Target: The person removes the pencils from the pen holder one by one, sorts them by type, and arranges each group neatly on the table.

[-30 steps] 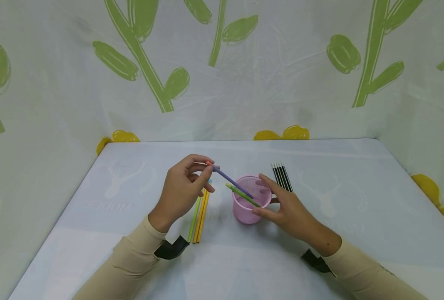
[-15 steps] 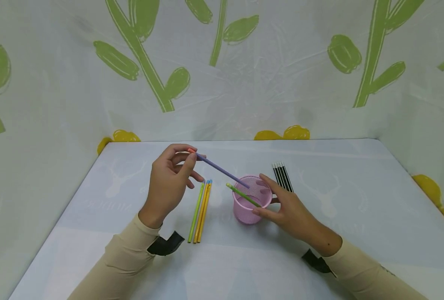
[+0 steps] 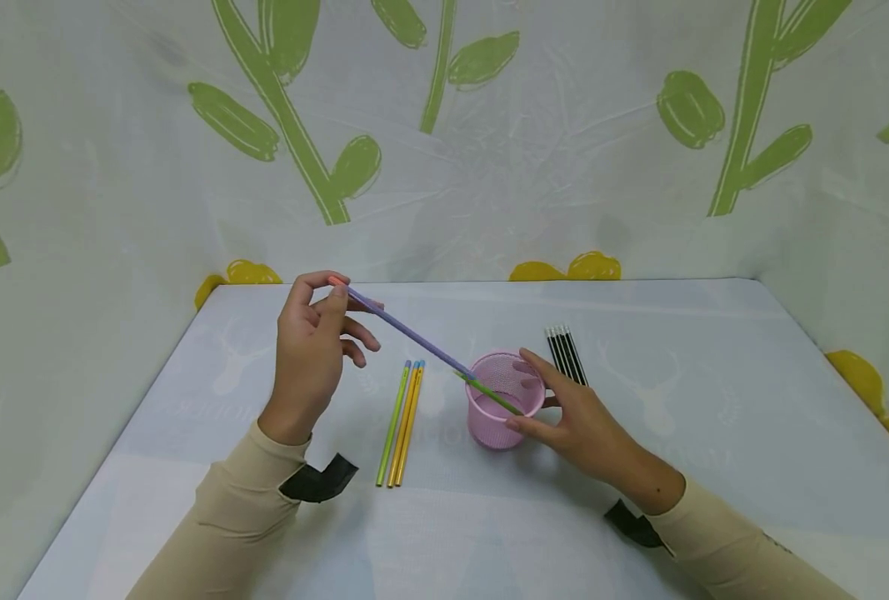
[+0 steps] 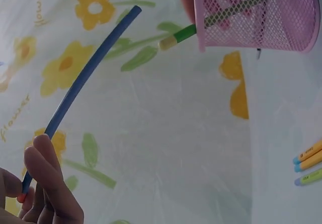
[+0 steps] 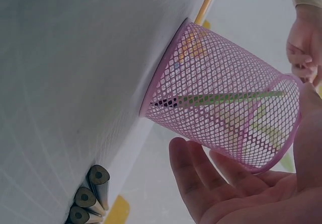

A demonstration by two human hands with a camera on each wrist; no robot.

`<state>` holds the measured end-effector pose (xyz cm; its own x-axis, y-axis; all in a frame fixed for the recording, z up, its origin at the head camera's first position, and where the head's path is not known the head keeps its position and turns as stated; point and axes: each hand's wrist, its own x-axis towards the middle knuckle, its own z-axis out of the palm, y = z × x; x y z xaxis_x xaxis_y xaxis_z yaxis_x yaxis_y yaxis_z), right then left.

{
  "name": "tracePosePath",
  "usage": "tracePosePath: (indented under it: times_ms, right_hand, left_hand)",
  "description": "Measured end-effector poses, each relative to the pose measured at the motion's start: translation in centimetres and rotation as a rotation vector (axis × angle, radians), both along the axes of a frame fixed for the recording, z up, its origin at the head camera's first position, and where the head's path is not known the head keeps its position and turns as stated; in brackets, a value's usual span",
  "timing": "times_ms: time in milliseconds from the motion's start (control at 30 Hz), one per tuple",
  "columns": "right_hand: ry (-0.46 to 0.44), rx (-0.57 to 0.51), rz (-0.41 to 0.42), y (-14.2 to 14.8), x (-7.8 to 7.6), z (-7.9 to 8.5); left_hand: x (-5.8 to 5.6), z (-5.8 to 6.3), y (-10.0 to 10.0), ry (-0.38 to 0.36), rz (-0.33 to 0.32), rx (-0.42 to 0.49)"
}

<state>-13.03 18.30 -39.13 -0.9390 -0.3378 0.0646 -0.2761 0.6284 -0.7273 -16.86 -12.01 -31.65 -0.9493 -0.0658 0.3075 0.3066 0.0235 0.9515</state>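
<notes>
My left hand [image 3: 303,354] pinches a purple pencil [image 3: 412,335] by its orange-tipped end, between thumb and fingers. The pencil slants down to the right; its free end overlaps the cup's rim in the head view. In the left wrist view that end of the purple pencil [image 4: 83,78] stands apart from the cup. The pink mesh pen cup [image 3: 491,429] is upright on the table, and my right hand [image 3: 586,425] grips its rim, thumb in front and fingers behind. A green pencil [image 5: 216,99] leans inside the cup, its pale end sticking out over the rim.
Left of the cup, a green pencil [image 3: 392,425] and two yellow pencils [image 3: 410,423] lie side by side. Several black pencils [image 3: 566,354] lie behind my right hand. The white table [image 3: 444,533] meets a wall sheet [image 3: 549,183] printed with plants at its far edge.
My left hand has moved left and away from me, drawing the purple pencil's lower end up out of the cup. My right hand and the cup have stayed put.
</notes>
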Motion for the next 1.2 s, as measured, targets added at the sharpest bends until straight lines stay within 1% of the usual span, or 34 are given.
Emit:
tracePosePath:
  times_ms: [133, 200, 267, 333, 433, 500, 600, 700, 833, 1033, 1200]
  right_hand:
    - [0.003, 0.000, -0.001, 0.0, 0.0, -0.1]
    - [0.008, -0.007, 0.006, 0.0, 0.0, -0.2]
    - [0.018, -0.016, 0.017, 0.1, 0.0, -0.3]
    - [0.024, -0.022, 0.026, 0.1, 0.0, -0.4]
    - [0.028, -0.019, 0.027, 0.1, 0.0, -0.4]
    - [0.032, -0.015, 0.025, 0.2, 0.0, -0.4]
    - [0.038, -0.011, 0.025, 0.2, 0.0, -0.3]
    - [0.039, -0.018, 0.027, 0.2, 0.0, -0.2]
    - [0.029, -0.017, 0.025, 0.2, -0.1, -0.3]
    - [0.019, -0.003, 0.015, 0.3, 0.0, -0.2]
    - [0.021, -0.002, 0.020, 0.2, -0.1, -0.2]
  left_hand:
    - [-0.3, -0.1, -0.3, -0.020, -0.017, 0.052]
    - [-0.5, -0.5, -0.5, -0.052, -0.038, 0.044]
    - [-0.8, -0.9, -0.6, -0.097, -0.062, -0.003]
    - [-1.2, -1.6, -0.8, -0.146, -0.093, -0.073]
    - [-2.0, -2.8, -0.9, -0.210, -0.131, -0.188]
    - [-2.5, -3.6, -1.0, -0.251, -0.151, -0.249]
    - [-3.2, -4.6, -1.1, -0.320, -0.162, -0.332]
    - [-3.8, -5.3, -1.2, -0.377, -0.182, -0.412]
    - [-4.4, -6.3, -1.3, -0.441, -0.215, -0.497]
    - [-4.9, -7.7, -1.1, -0.528, -0.253, -0.592]
    - [-5.2, -8.4, -1.2, -0.553, -0.278, -0.642]
